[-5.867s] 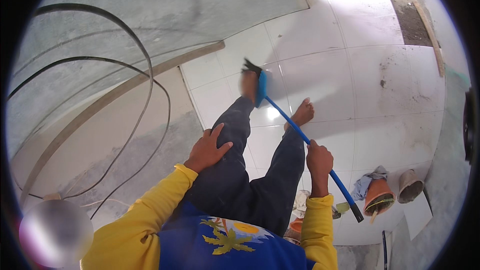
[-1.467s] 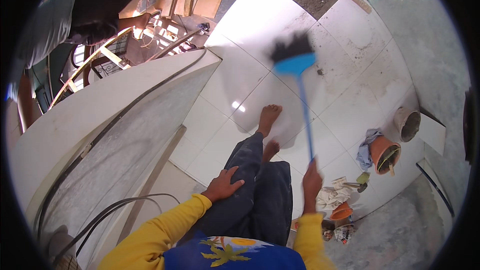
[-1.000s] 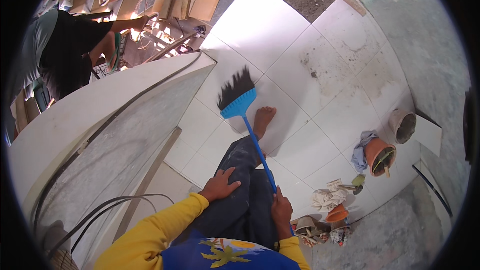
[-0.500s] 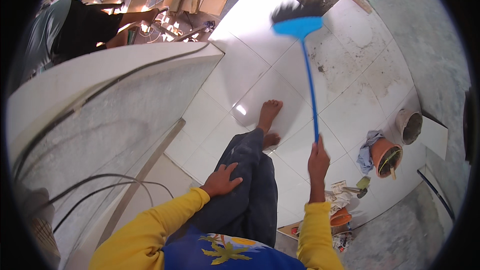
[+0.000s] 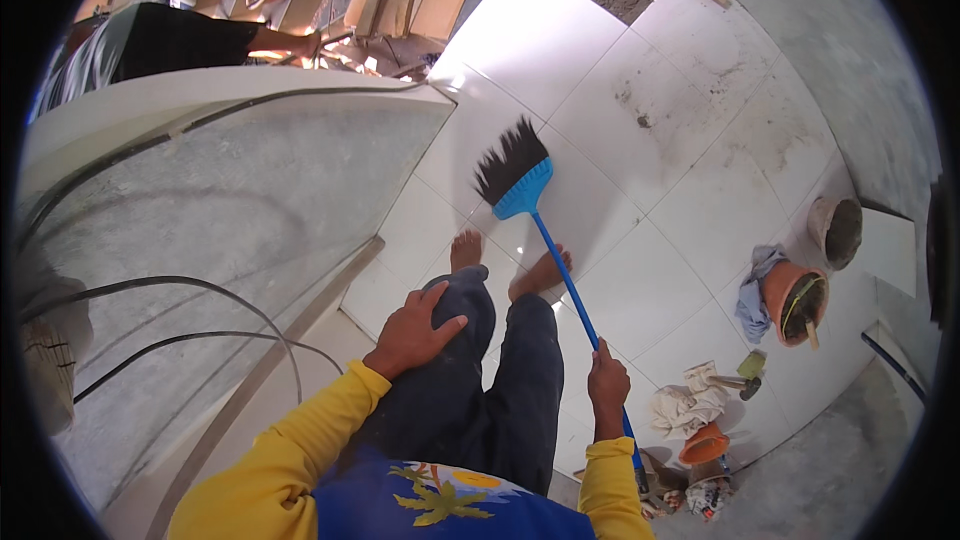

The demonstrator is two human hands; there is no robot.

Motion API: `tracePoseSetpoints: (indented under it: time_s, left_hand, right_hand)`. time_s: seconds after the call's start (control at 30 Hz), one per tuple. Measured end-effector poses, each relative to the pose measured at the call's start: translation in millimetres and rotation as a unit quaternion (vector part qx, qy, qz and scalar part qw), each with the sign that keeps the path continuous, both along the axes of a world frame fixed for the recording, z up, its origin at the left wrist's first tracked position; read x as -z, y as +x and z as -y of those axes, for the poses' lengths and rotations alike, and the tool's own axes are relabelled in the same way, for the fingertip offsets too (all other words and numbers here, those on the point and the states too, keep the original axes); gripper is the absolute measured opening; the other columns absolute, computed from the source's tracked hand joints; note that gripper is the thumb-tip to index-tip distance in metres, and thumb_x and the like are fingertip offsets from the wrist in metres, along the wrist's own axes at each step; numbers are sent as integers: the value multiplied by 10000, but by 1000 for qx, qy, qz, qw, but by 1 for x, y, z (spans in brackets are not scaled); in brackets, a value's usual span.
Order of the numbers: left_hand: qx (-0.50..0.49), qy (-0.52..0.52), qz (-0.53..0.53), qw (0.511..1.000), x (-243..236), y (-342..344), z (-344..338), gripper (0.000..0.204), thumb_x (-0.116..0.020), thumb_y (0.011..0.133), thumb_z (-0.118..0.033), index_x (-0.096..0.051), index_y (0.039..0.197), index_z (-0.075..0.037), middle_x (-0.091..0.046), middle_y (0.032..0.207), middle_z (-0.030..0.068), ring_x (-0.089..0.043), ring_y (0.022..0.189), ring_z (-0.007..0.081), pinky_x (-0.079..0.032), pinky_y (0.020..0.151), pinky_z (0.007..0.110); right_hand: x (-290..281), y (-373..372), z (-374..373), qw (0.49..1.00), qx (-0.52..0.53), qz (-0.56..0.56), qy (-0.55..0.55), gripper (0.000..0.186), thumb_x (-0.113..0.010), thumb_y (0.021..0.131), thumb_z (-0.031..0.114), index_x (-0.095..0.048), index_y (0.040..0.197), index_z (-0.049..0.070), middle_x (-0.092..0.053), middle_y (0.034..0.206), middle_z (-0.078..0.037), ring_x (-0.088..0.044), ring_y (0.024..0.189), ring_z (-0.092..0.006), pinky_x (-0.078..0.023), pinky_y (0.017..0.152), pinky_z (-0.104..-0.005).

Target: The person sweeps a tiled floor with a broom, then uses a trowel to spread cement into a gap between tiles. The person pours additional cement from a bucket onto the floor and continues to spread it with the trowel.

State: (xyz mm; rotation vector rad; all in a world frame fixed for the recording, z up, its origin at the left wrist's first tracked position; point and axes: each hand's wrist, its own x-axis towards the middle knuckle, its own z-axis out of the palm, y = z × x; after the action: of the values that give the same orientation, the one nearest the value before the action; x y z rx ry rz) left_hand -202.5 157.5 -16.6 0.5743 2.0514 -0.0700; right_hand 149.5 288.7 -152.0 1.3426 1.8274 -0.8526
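The work in hand looks like sweeping the white tiled floor, most likely partway through, since loose dirt lies scattered on the tiles toward the far right corner. The blue broom reaches out over the floor ahead of the bare feet, its dark bristles fanned toward the left edge, where a low wall runs. Whether the bristles touch the tiles is hard to tell.

The right hand has its grip wrapped round the broom handle, with the butt end running back beside the sleeve. The left hand holds nothing; it rests with fingers loosely spread on the dark trousers, near the knee.

The next move, as I judge it, calls for carrying the bristles out to the dirt, low and flat to the tiles, then drawing it together. Near the right edge, the orange bucket, grey bucket and crumpled cloth would need a careful, narrower stroke.
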Motion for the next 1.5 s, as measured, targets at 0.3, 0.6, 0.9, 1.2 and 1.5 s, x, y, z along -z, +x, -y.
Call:
tracePoseSetpoints:
  time_s: [0.3,0.6,0.9,1.2,1.5]
  left_hand:
    - [107,56,-79,989,32,9,-32,787,-664,945,-576,-438,1568,-153,-486,1475,321,-636,1195,491,-542,996,504]
    - [98,3,-33,995,8,-12,-34,777,-648,954,-588,-429,1572,-172,-493,1480,302,-642,1193,484,-544,993,507]
    - [157,31,-86,983,18,-3,-54,733,-696,960,-492,-458,1553,-135,-529,1429,303,-568,1292,472,-492,1066,496]
    - [45,75,-18,996,0,-22,-26,735,-657,966,-559,-466,1552,-159,-542,1407,273,-645,1180,467,-535,995,499]
    - [51,59,-54,995,4,0,1,735,-677,977,-501,-433,1567,-138,-531,1427,278,-624,1209,462,-531,1003,496]
  right_hand:
    - [30,-3,-59,996,9,-67,52,356,-522,1084,345,-623,1418,274,-730,871,-153,-740,823,-391,-592,737,-516]
    - [22,25,0,999,16,-37,-28,363,-537,1073,362,-630,1419,302,-735,921,-158,-747,861,-374,-595,767,-511]
    - [31,-9,-82,997,51,-61,21,393,-495,1083,377,-610,1446,276,-748,952,-182,-743,905,-395,-592,793,-521]
    - [7,23,17,999,14,0,-31,381,-493,1086,394,-598,1448,345,-720,940,-173,-739,863,-399,-588,780,-540]
    - [27,-56,-154,981,7,-87,173,389,-489,1105,335,-594,1471,254,-698,853,-188,-721,814,-416,-571,712,-527]
